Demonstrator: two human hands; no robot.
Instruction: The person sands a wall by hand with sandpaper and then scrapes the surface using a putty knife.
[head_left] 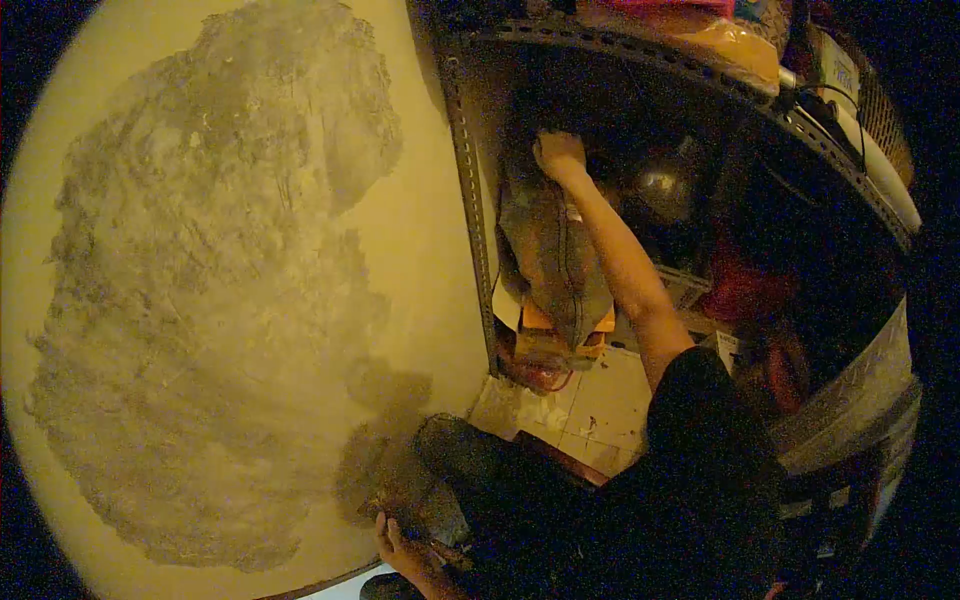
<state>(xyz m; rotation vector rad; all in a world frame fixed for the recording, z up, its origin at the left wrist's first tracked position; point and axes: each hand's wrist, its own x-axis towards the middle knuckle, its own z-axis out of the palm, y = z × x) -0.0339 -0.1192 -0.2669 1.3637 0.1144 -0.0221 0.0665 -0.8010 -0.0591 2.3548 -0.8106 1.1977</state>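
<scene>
A long grey-brown bag (545, 250) with a dark zip-like line down it hangs or stands inside the metal shelf frame. My right hand (560, 157) is closed at the bag's upper end, its arm reaching forward over the shelf space. Low in the view, beside the wall, my left hand (398, 548) has its thumb and fingers pressed together around something small, too dim to name. My dark-clothed knee (450, 440) is bent between the wall and the shelf.
A pale wall (420, 250) with a large grey rough patch (220, 280) fills the left. The perforated metal post (470, 190) stands beside it. Orange items (537, 318) lie under the bag, above floor tiles (603, 400). A round shiny pot (660, 183) and red cloth (745, 285) are farther right.
</scene>
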